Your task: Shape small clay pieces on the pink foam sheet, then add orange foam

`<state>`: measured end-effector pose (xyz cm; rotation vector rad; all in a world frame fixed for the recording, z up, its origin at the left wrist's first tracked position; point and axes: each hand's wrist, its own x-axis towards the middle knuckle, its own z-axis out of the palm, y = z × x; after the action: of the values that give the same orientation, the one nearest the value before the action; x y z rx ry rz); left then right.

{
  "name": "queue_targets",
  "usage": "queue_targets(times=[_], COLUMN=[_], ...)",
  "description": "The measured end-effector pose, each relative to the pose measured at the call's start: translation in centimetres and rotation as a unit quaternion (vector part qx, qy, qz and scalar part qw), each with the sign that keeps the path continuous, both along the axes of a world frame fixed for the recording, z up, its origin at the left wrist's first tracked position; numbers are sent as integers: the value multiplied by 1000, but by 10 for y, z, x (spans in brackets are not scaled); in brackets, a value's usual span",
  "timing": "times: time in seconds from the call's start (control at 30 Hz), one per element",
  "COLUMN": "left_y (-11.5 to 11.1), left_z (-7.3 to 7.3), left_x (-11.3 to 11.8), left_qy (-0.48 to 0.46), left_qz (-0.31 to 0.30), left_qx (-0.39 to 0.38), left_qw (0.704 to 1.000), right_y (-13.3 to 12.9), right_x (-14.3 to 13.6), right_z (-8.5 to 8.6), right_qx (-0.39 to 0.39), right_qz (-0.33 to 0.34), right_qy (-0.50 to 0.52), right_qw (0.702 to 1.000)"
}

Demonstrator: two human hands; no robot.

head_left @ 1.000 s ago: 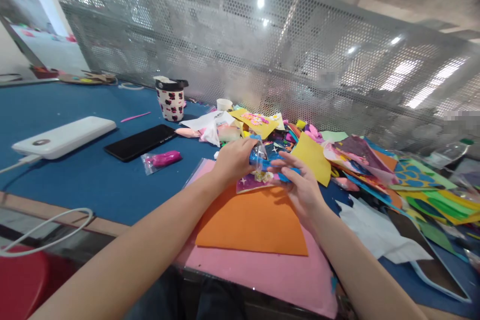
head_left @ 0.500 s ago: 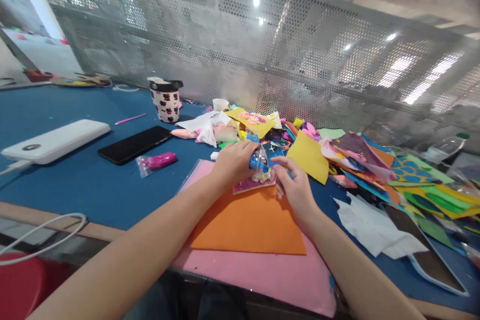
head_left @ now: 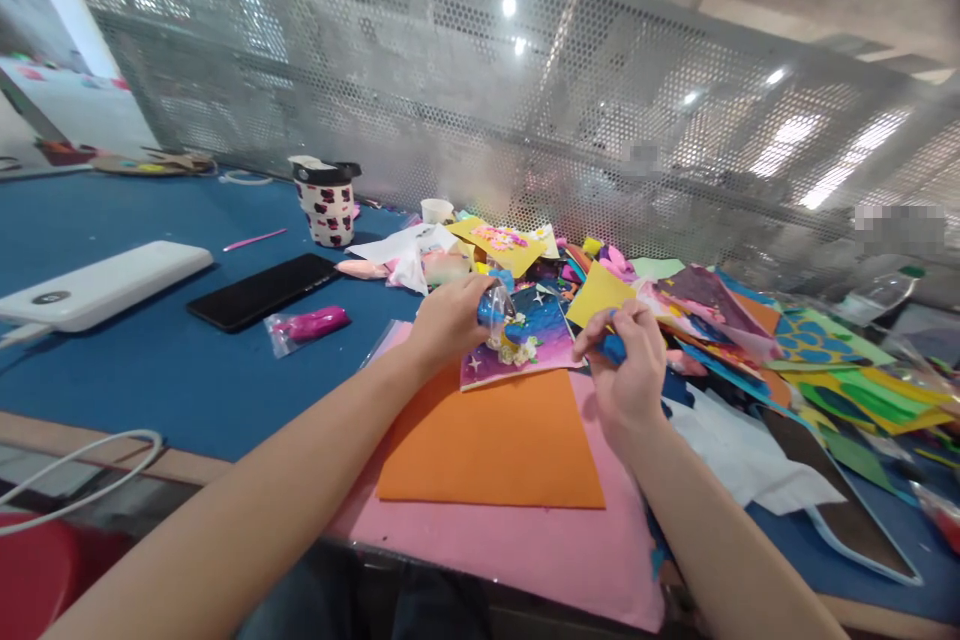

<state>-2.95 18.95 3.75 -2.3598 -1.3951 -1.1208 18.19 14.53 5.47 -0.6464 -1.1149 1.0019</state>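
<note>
My left hand [head_left: 448,322] is closed around a clear plastic bag of blue clay [head_left: 495,308], held above a purple-and-blue picture [head_left: 561,348] with white stars and cream flowers. A lump of blue clay [head_left: 613,349] sits in the curled fingers of my right hand [head_left: 634,365], just right of the picture. Beneath the picture's near edge lies an orange sheet [head_left: 491,450], which rests on a larger pink sheet [head_left: 510,555]. Part of the picture is hidden behind the bag and my left fingers.
To the left are a black phone [head_left: 262,292], a white power bank [head_left: 109,282], a packet of magenta clay [head_left: 311,324] and a patterned cup [head_left: 326,205]. Coloured sheets [head_left: 814,340] and a white tissue [head_left: 742,445] crowd the right side. A perforated metal screen [head_left: 450,90] stands behind.
My right hand has pulled away to the right from the bag, with a lump of blue clay in its fingers. My left hand has shifted slightly left, uncovering more of the picture.
</note>
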Motion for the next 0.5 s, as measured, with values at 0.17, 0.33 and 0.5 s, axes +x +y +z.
queue_targets(times=[0.17,0.33,0.5], left_y=[3,-2,-9], left_z=[-1,-1,4], left_x=[-1,5,11], left_qy=[4,23,50], left_qz=[-80,-128,-187], left_qx=[-12,-17,-43], left_qw=[997,991,980], right_y=[9,10,5], right_x=[0,-3,-4], right_z=[-3,-15,-15], right_qx=[-45,-46,-9], right_qz=[19,9,18], right_qy=[-74,-241,-377], right_qw=[996,969,926])
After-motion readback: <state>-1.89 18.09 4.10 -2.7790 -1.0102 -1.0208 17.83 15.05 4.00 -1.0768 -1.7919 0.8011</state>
